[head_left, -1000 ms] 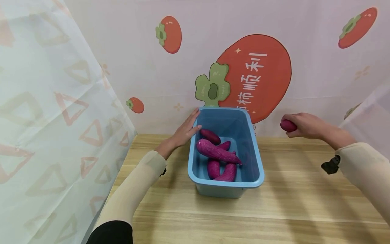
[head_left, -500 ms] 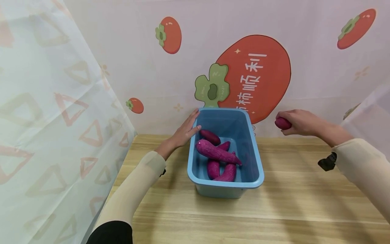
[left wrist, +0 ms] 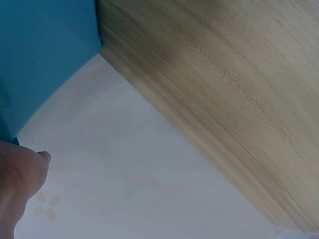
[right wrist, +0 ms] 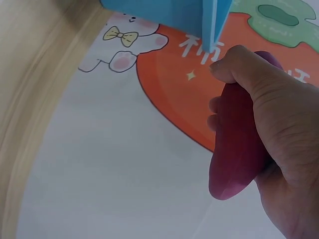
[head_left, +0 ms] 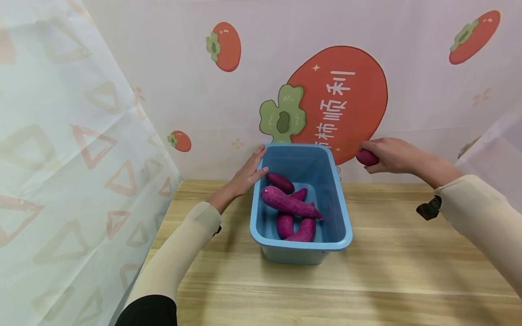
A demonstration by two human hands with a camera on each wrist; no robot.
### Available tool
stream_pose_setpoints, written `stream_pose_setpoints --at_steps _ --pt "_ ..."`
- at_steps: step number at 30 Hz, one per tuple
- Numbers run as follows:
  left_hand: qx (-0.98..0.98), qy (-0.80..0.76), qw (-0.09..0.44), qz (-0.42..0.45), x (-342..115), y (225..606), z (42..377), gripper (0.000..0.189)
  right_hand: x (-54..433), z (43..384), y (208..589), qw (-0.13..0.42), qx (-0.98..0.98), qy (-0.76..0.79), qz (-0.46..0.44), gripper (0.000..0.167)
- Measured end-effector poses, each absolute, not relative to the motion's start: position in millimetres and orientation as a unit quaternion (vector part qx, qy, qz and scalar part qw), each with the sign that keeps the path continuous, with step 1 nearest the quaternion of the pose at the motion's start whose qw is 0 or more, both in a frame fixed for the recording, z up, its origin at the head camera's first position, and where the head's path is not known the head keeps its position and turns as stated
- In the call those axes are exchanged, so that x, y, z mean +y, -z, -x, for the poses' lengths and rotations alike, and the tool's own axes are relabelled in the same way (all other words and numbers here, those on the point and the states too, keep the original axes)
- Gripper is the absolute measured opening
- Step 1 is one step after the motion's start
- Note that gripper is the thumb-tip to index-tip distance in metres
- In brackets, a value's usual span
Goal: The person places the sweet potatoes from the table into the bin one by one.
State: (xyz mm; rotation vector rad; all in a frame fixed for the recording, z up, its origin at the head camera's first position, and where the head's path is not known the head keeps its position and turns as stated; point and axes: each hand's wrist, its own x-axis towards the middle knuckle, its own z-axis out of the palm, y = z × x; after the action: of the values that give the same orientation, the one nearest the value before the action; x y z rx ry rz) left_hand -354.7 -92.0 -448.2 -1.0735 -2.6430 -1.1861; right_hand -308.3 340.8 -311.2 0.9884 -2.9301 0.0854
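Observation:
A blue plastic bin point(head_left: 302, 246) stands on the wooden table, with several purple sweet potatoes point(head_left: 291, 203) piled inside. My left hand point(head_left: 246, 177) rests on the bin's left rim near the back, its fingers extended and its thumb reaching over the edge. In the left wrist view only a small part of that hand point(left wrist: 22, 169) shows beside the blue wall. To the right of the bin, above the table, my right hand point(head_left: 393, 155) grips another sweet potato point(head_left: 367, 157). The right wrist view shows thumb and fingers wrapped around this sweet potato point(right wrist: 237, 134).
The table point(head_left: 253, 294) has a light wood grain. A pale cloth backdrop point(head_left: 195, 90) with printed persimmons rises directly behind the bin. Another cloth panel point(head_left: 81, 158) borders the table's left side.
My right hand has moved left and slightly up with the sweet potato, closer to the bin. The left hand and the bin have stayed in place.

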Motion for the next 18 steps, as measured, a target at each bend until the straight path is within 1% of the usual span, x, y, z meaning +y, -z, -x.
stream_pose_setpoints --at_steps 10,14,18 --pt "-0.852 0.391 0.029 0.348 -91 447 354 0.07 319 310 301 0.049 -0.937 -0.016 -0.345 0.057" --pt "-0.851 0.39 0.03 0.35 -90 447 354 0.07 311 309 296 0.05 -0.935 -0.012 -0.351 0.055" --pt "-0.853 0.388 0.028 0.347 -90 448 355 0.07 303 309 294 0.048 -0.933 -0.007 -0.356 0.058"
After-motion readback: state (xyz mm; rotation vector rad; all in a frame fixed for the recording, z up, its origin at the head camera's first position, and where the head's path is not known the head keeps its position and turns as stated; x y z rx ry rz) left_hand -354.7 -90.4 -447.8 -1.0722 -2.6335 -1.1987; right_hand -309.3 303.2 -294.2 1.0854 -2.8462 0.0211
